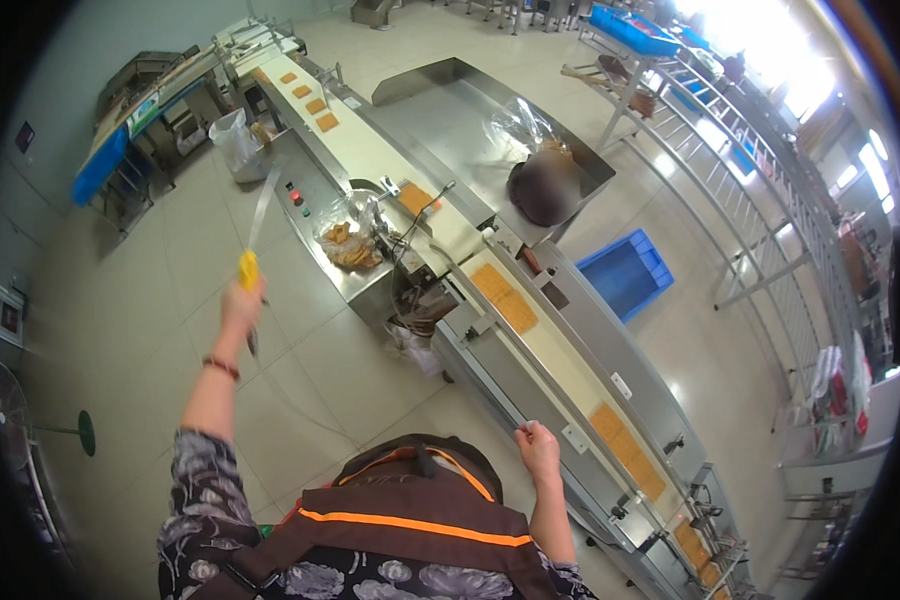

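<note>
Beside conveyor (570,375), over floor: left hand (242,305) raised, grip clamped on yellow handle (248,270) of long thin blade (262,205). Right hand (538,450) pinched on something small, unidentifiable. Judged light, stiff, sharp-edged; hold at handle only.

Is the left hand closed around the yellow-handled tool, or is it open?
Closed: the left hand is wrapped around the yellow-handled tool, whose long thin blade points up.
</note>
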`<control>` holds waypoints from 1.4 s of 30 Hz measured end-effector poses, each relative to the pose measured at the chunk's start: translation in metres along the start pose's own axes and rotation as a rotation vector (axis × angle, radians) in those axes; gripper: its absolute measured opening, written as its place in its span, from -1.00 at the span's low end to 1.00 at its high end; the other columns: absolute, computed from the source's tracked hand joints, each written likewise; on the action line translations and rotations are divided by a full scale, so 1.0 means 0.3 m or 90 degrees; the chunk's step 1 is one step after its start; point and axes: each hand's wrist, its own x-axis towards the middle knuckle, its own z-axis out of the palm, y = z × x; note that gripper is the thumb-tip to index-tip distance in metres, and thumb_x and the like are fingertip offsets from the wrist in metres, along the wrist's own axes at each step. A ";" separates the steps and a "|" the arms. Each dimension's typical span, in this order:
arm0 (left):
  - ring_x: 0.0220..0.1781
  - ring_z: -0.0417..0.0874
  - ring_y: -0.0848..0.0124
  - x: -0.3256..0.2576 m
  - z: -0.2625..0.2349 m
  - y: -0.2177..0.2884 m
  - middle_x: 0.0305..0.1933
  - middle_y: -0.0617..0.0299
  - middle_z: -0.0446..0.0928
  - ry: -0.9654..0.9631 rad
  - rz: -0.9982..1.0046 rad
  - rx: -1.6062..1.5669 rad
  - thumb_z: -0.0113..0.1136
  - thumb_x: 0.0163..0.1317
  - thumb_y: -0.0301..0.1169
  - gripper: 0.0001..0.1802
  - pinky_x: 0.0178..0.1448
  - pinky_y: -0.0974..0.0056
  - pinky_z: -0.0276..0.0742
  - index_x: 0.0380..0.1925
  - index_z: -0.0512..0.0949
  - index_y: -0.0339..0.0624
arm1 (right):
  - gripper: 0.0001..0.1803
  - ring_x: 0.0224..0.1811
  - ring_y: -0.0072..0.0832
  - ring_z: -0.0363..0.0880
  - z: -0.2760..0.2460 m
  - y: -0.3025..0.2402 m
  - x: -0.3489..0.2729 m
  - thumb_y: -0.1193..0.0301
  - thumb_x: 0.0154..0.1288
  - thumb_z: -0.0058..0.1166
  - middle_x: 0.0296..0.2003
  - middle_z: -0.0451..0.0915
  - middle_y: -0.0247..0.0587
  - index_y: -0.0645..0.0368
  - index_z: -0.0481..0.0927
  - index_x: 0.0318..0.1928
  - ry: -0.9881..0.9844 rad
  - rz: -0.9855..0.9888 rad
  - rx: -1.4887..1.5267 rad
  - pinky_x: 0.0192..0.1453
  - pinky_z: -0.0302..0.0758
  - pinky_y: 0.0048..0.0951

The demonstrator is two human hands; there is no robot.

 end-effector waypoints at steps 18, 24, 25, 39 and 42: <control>-0.33 0.66 -0.04 -0.492 0.218 0.253 -0.42 -0.06 0.62 -0.096 0.098 0.396 0.13 0.24 -0.02 -0.56 -0.28 -0.03 0.55 -0.32 0.56 -0.25 | -0.78 -0.38 -0.14 0.61 -0.031 0.186 0.133 0.30 0.23 0.14 -0.44 0.60 0.00 0.22 0.55 -0.36 0.046 0.070 0.093 -0.27 0.50 -0.23; -0.34 0.62 -0.09 -0.604 0.204 0.192 -0.43 -0.10 0.60 -0.108 0.134 0.349 0.16 0.24 -0.06 -0.58 -0.28 -0.04 0.51 -0.34 0.54 -0.26 | -0.70 -0.20 -0.07 0.59 0.008 0.127 0.374 0.21 0.26 0.12 -0.31 0.57 -0.01 0.18 0.55 -0.19 0.141 0.071 0.053 -0.16 0.49 -0.13; -0.35 0.62 -0.10 -0.625 0.215 0.151 -0.43 -0.10 0.59 -0.108 0.134 0.330 0.16 0.24 -0.06 -0.59 -0.29 -0.04 0.51 -0.35 0.53 -0.27 | -0.62 -0.16 -0.07 0.58 0.035 0.113 0.427 0.14 0.24 0.14 -0.25 0.56 -0.01 0.21 0.53 -0.17 0.174 0.112 0.029 -0.13 0.51 -0.13; -0.36 0.57 -0.02 -0.681 0.167 -0.150 -0.37 -0.03 0.54 -0.187 0.178 0.130 0.22 0.24 -0.15 -0.65 -0.29 0.03 0.45 -0.29 0.49 -0.24 | -0.39 -0.14 -0.16 0.57 0.101 0.051 0.679 0.11 -0.02 0.40 -0.14 0.53 -0.06 0.24 0.43 -0.10 0.342 0.485 0.094 -0.14 0.56 -0.16; -0.34 0.58 -0.02 -0.567 0.218 -0.142 -0.37 -0.04 0.54 -0.215 0.218 0.109 0.22 0.23 -0.16 -0.65 -0.26 0.04 0.46 -0.25 0.51 -0.24 | -0.53 -0.57 -0.43 0.51 0.050 0.331 0.608 0.24 0.02 0.38 -0.43 0.59 -0.16 0.29 0.49 -0.18 0.374 0.399 0.236 -0.52 0.47 -0.42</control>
